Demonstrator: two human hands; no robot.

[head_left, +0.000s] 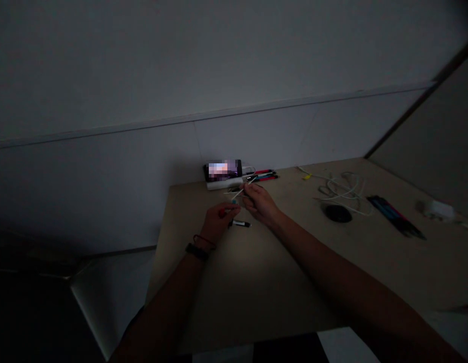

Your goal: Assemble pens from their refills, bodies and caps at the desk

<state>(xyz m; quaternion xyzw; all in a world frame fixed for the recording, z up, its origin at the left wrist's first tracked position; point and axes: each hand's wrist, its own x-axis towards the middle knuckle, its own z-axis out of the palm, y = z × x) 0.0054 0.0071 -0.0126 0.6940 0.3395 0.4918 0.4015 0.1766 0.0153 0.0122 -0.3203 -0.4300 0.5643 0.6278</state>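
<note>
The scene is dim. My left hand [217, 221] is closed around small items, one with a red tip and one bluish, over the wooden table [256, 282]. My right hand [259, 202] is pinched on a thin white pen-like stick [241, 190] that points up to the left. A black-and-white marker [241, 224] lies on the table between the two hands. Both forearms reach in from the bottom edge. A dark band sits on my left wrist.
A phone with a lit screen [223, 170] leans at the wall on a white block, with red and black pens [266, 175] beside it. To the right lie white cables [343, 191], a dark round object [337, 214], a dark pack [394, 216] and a white adapter [438, 209].
</note>
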